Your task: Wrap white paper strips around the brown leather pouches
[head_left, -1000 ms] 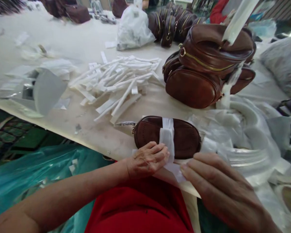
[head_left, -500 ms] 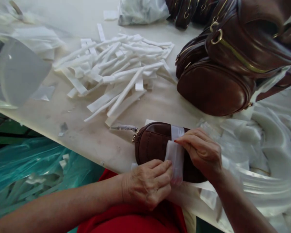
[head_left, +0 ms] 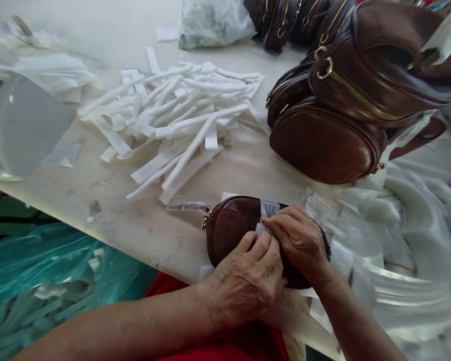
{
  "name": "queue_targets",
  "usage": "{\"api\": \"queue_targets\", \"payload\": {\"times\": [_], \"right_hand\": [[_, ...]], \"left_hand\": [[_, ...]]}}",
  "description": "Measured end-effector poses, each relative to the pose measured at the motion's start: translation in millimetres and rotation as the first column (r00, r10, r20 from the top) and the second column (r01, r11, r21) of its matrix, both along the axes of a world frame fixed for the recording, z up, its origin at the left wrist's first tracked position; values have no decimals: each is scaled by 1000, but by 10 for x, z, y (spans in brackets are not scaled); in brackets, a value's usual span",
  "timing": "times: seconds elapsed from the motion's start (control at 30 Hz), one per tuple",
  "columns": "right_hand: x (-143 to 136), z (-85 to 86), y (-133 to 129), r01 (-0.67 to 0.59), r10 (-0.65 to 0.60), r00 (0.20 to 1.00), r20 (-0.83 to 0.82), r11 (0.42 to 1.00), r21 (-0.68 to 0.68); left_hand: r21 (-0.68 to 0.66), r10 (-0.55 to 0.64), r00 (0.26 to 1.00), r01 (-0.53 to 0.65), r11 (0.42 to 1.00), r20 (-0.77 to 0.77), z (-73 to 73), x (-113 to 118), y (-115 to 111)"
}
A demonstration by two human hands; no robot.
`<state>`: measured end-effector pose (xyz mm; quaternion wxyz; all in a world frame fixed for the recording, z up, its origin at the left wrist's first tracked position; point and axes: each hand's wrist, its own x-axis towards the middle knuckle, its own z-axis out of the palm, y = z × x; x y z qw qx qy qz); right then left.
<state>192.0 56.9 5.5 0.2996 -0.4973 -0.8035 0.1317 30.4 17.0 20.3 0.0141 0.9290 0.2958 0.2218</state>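
Observation:
A small dark brown leather bag (head_left: pixel 231 225) lies at the table's near edge, its metal ring and zip end pointing left. Around its middle runs a whitish translucent plastic strip (head_left: pixel 269 208). My left hand (head_left: pixel 248 273) is closed over the strip's lower part, fingers bent against the bag's face. Close beside it, my right hand (head_left: pixel 298 238) pinches the strip near the bag's upper middle. Both sets of fingertips almost meet, and most of the strip is hidden beneath them.
Loose white strips (head_left: pixel 188 110) are heaped beyond the bag. A large brown leather bag (head_left: pixel 326 130) stands at back right, with clear plastic wrapping (head_left: pixel 409 260) below it. A teal plastic sack (head_left: pixel 108 271) holding scraps hangs at left. A clear filled bag (head_left: pixel 216 25) sits at the back.
My left hand has moved up and right across the small bag, folding the strip's loose lower part out of sight. My right hand has shifted slightly left and down.

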Motion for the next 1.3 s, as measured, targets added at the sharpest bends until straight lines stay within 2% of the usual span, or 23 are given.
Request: {"api": "queue_targets", "payload": {"times": [0.17, 0.3, 0.6, 0.7, 0.8, 0.83, 0.9, 0.97, 1.07, 1.13, 1.2, 1.23, 1.3], "right_hand": [[-3, -8, -33, 92, -92, 996, -11, 996, 9], [-16, -27, -29, 143, -144, 989, 27, 989, 40], [-21, -74, 58, 136, -136, 985, 110, 991, 2], [-38, 13, 51, 145, -144, 987, 78, 989, -10], [112, 232, -98, 242, -234, 968, -91, 966, 95], [233, 313, -186, 309, -291, 947, -135, 940, 146], [583, 449, -409, 464, -435, 885, -165, 852, 242], [1034, 523, -685, 614, -597, 786, -160, 725, 312], [1748, 537, -1134, 787, -806, 579, -124, 513, 344], [2149, 525, -1389, 874, -903, 420, -92, 374, 310], [2423, 518, -1554, 942, -958, 277, -74, 255, 219], [2508, 517, -1596, 966, -972, 223, -70, 211, 147], [2587, 516, -1610, 985, -983, 173, -59, 173, -4]], "left_hand": [[45, 0, 999, 3, 999, -52, -146, -4, -27], [55, 40, 998, -37, 998, -55, -127, -8, -37], [49, 75, 995, -72, 996, -65, -167, 32, -42], [65, 74, 990, -67, 996, -116, -139, 32, -37], [65, 76, 987, -67, 996, -144, -103, 26, -23], [68, 74, 987, -65, 996, -141, -93, 25, -21], [81, 69, 989, -59, 995, -128, -77, 28, -28], [105, 72, 993, -62, 993, -97, -69, 33, -39], [149, 68, 997, -62, 987, -34, -106, 24, -9], [189, 41, 999, -41, 981, 1, -166, 9, 47], [227, -12, 1000, 11, 974, 2, -237, -9, 96], [239, -36, 999, 36, 970, -3, -273, -19, 109], [230, -50, 999, 45, 972, 18, -342, -39, 113]]}}
